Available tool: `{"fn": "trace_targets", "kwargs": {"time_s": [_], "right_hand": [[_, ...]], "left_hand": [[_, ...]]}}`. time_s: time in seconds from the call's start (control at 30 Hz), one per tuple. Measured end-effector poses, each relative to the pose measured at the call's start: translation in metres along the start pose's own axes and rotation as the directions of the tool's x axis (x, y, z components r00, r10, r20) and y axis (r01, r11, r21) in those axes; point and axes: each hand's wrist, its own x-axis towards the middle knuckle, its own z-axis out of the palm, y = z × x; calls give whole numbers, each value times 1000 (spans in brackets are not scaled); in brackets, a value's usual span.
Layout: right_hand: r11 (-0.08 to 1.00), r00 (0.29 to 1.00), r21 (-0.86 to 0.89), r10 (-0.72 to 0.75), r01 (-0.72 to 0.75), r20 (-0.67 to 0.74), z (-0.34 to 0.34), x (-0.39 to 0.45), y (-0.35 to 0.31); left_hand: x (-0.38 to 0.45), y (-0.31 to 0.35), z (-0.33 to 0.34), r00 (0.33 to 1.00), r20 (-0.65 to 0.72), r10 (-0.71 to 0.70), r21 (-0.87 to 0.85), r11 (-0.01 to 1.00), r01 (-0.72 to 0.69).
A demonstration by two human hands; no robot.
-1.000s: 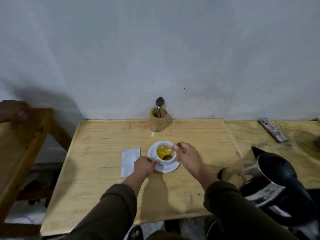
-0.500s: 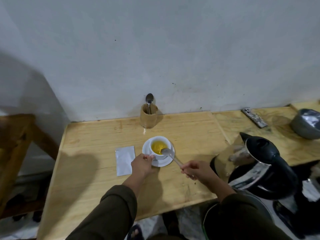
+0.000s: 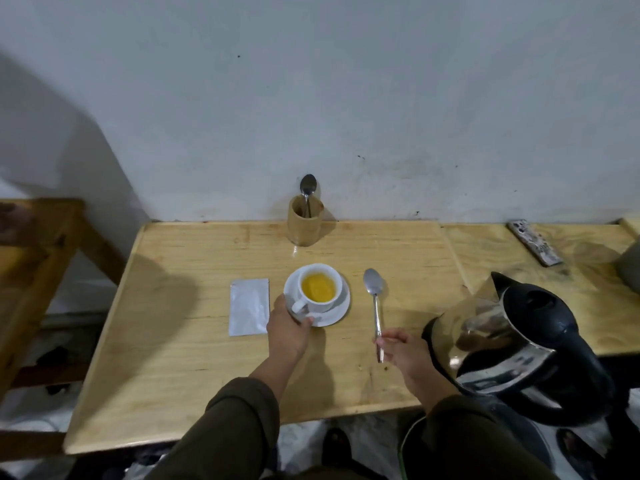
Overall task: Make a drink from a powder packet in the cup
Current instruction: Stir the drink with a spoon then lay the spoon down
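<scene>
A white cup [image 3: 314, 307] of yellow drink stands on a white saucer [image 3: 341, 310] in the middle of the wooden table [image 3: 187, 375]. My left hand [image 3: 288, 329] grips the saucer's near-left rim, just below the cup's handle. To the left of the saucer a silver powder packet [image 3: 248, 306] lies flat. A metal spoon [image 3: 374, 291] lies to the right of the saucer, bowl pointing away from me. My right hand [image 3: 398, 351] pinches the near end of its handle.
A black and steel kettle [image 3: 519, 344] stands close to my right hand. A wooden holder [image 3: 304, 225] with another spoon [image 3: 307, 185] is by the wall. A remote [image 3: 535, 242] and a grey bowl [image 3: 631, 268] are far right; a wooden frame [image 3: 31, 254] stands left.
My right hand has lifted the spoon out of the cup and brought it down onto the table right of the saucer. My left hand has stayed at the saucer.
</scene>
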Motion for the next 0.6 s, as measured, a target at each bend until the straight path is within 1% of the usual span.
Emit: {"fn": "trace_targets", "kwargs": {"time_s": [0.1, 0.23, 0.4, 0.5, 0.6], "right_hand": [[1000, 999, -29, 5, -7, -46, -1, 18, -5], [989, 994, -147, 17, -33, -107, -1, 43, -12], [964, 983, -255, 22, -69, -184, 2, 64, -20], [939, 980, -335, 9, -77, -200, 5, 69, -17], [908, 982, -417, -43, -39, -186, 8, 72, -10]], "left_hand": [[-2, -2, 9, 998, -57, -41, -25, 999, 39], [-2, -4, 20, 990, -103, -101, -60, 994, 95], [-6, -4, 28, 981, -158, -112, -75, 992, 101], [-6, -5, 31, 979, -175, -108, -39, 994, 103], [-5, -5, 33, 976, -187, -110, -28, 994, 106]]}}
